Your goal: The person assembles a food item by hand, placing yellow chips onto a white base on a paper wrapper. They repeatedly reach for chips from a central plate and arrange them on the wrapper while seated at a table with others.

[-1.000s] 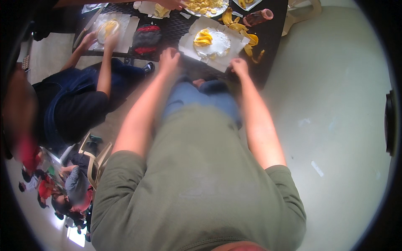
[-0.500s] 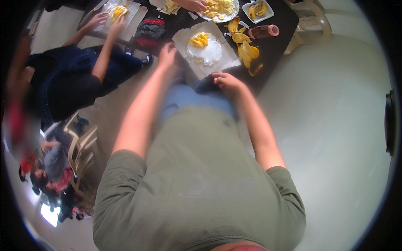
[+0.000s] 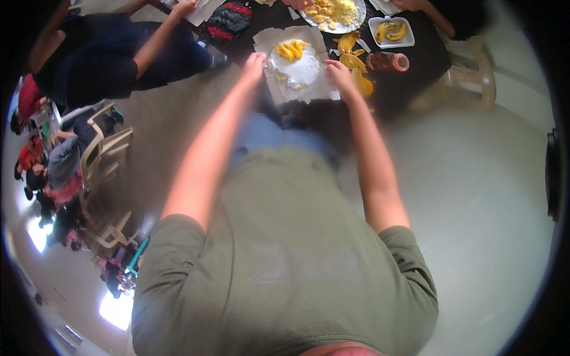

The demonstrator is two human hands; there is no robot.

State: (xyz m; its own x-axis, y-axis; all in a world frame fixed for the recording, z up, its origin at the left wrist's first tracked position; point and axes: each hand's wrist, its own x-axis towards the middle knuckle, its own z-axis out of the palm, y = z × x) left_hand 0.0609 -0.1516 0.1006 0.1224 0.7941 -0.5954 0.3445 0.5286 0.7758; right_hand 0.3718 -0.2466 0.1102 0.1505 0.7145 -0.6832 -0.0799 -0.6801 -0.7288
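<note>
Dark tabletop (image 3: 424, 62); your left hand (image 3: 254, 67) and right hand (image 3: 342, 77), narrowly curled, pinch unclear, touch square off-white paper (image 3: 282, 86), probably floppy: grip side edges.

An olive-green T-shirt (image 3: 279, 231) is worn, short-sleeved, with a faint tonal marking (image 3: 267, 265) set across it and a neckline (image 3: 317, 341) edged with stitching. Left hand (image 3: 253, 67) and right hand (image 3: 341, 76) are left bare. Blue trousers (image 3: 276, 137), probably jeans, are blurred.

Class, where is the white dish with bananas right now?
The head view shows the white dish at upper right on the dark table, just beyond the reddish bottle and right of the right hand.
</note>
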